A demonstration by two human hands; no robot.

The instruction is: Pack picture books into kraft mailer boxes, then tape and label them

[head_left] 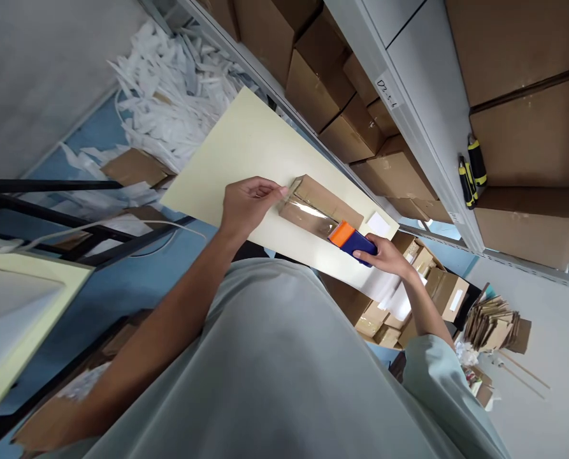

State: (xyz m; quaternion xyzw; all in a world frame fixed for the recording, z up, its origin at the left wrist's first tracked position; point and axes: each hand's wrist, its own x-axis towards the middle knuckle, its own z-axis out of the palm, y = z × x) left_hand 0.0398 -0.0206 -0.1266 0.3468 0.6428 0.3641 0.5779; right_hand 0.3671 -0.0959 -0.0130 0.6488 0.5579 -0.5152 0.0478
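A long brown cardboard box (329, 199) lies on a pale yellow tabletop (246, 140). A shiny band of clear tape (313, 211) runs along its near side. My left hand (248, 203) is at the box's left end, thumb and forefinger pinched together against its corner; whatever is between the fingertips is too small to make out. In my right hand (380, 254) is a dark blue tape dispenser with an orange front (353, 241), its orange end touching the box's right end. A small white paper (378, 224) lies on the table just beyond the dispenser.
Shelves with brown boxes (341, 95) run along the table's far side; two yellow-and-black cutters (470, 172) hang on the frame. A carton of small boxes (384, 319) stands at the right. White packing scraps (169, 95) heap on the floor, left. A black frame (97, 236) stands left.
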